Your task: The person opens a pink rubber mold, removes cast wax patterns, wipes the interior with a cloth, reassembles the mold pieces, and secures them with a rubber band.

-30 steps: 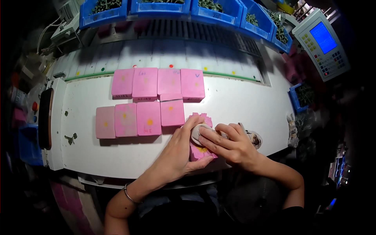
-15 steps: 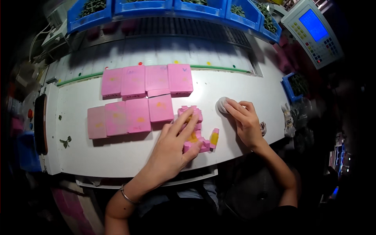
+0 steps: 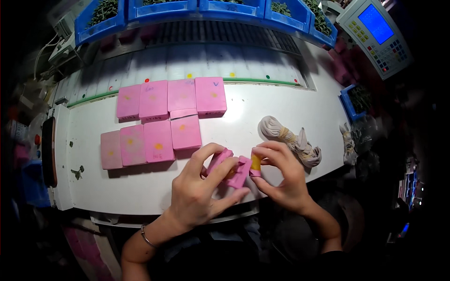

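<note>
My left hand (image 3: pixel 199 182) grips a pink mold block (image 3: pixel 240 173) with notched edges and yellow marks, tilted above the table's front edge. Its fingers cover much of the block. In my right hand (image 3: pixel 284 180) a small pink piece with a yellow face (image 3: pixel 255 161) is pinched between thumb and fingers, just right of the block. Whether the two pieces touch I cannot tell. Behind the right hand lies a bundled off-white cloth (image 3: pixel 290 137), tied around with bands.
Two rows of pink blocks (image 3: pixel 159 146) stand on the white table (image 3: pixel 89 136) to the left. Blue bins (image 3: pixel 161 9) of small green parts line the back. At the far right are a control panel with a blue screen (image 3: pixel 376 23) and another blue bin (image 3: pixel 347 100).
My right hand has left the cloth bundle, moved nearer and picked up the small yellow-faced piece. My left hand has lifted and tilted the notched block off the table.
</note>
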Demonstrator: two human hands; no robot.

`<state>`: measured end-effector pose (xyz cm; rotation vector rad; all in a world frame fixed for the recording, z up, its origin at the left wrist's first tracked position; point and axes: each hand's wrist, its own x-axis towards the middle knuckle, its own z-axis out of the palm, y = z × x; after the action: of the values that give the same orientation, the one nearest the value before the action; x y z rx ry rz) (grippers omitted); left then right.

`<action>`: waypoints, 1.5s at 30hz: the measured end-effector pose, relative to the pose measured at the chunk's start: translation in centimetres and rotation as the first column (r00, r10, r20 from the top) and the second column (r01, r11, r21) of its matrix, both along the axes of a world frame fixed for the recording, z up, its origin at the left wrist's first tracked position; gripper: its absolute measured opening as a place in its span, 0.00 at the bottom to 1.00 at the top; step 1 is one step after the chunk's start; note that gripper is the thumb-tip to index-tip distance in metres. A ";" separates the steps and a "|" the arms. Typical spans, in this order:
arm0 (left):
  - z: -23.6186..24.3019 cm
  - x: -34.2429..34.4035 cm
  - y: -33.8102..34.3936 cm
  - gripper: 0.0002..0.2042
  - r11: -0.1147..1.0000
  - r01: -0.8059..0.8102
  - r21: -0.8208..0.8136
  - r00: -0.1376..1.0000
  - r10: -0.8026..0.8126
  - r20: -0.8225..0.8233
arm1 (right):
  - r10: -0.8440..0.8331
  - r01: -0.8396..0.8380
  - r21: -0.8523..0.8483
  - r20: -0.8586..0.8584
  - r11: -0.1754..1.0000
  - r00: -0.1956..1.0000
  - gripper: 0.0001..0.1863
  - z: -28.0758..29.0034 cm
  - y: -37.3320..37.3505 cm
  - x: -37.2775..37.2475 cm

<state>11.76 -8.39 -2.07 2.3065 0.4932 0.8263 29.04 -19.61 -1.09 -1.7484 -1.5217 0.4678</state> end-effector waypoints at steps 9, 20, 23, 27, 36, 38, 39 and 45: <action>-1.1 -0.1 1.4 0.28 0.913 0.119 -0.389 0.993 -0.102 0.064 | 0.275 -0.213 0.184 -0.450 0.960 0.850 0.39 0.6 3.4 -2.2; -2.4 -1.1 1.9 0.32 0.372 0.417 -0.829 0.906 -0.094 0.413 | 0.107 -0.107 -0.031 0.008 0.994 0.994 0.42 0.9 2.4 -1.2; -2.3 -1.0 1.8 0.33 0.363 0.420 -0.832 0.905 -0.099 0.414 | 0.072 -0.072 0.018 0.033 0.997 0.997 0.42 0.6 2.6 -1.8; -2.1 -0.8 1.3 0.35 0.375 0.389 -0.842 0.919 -0.093 0.383 | 0.011 -0.022 0.102 0.107 0.995 0.994 0.41 -0.1 2.5 -2.4; -3.9 1.2 -1.6 0.34 0.869 -0.155 -0.471 0.978 0.202 0.051 | -0.125 0.099 0.076 0.549 0.992 0.826 0.38 0.1 4.0 -6.4; -3.0 0.8 -1.1 0.29 0.829 -0.119 -0.546 0.990 0.140 -0.002 | -0.123 0.083 0.101 0.509 0.991 0.852 0.38 0.4 4.2 -6.2; -2.7 0.2 -0.5 0.27 0.815 -0.059 -0.577 0.997 0.077 0.007 | -0.074 0.070 0.025 0.486 0.997 0.871 0.39 1.0 3.9 -5.6; -2.4 -2.4 2.3 0.24 0.778 0.050 -0.626 0.999 -0.027 0.047 | 0.272 -0.272 -0.041 0.002 0.961 0.962 0.35 0.8 3.7 -2.9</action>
<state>9.39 -6.06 -4.49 1.6673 0.5973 0.5623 26.18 -15.90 -0.33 -1.5775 -1.7794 0.6338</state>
